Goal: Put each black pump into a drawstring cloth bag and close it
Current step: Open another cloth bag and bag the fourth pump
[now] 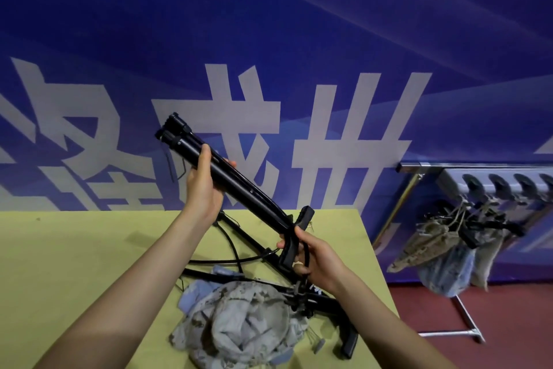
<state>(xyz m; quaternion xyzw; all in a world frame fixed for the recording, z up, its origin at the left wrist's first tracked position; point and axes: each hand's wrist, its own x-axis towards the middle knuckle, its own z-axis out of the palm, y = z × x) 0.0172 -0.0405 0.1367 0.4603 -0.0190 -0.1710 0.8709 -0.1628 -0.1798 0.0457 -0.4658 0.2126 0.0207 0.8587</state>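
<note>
I hold a long black pump (239, 180) up over the table, slanting from upper left to lower right. My left hand (203, 186) grips its barrel near the upper end. My right hand (311, 258) grips the T-shaped handle and the thin hose at the lower end. Below, a heap of camouflage and pale blue drawstring cloth bags (239, 323) lies on the yellow table (74, 249). More black pumps (317, 299) lie on the table behind and beside the heap, partly hidden by my arms.
A metal rack (466, 326) stands on the red floor at the right, with filled cloth bags (443, 255) hanging from it. A blue wall with large white characters runs behind the table. The table's right edge falls close to my right arm.
</note>
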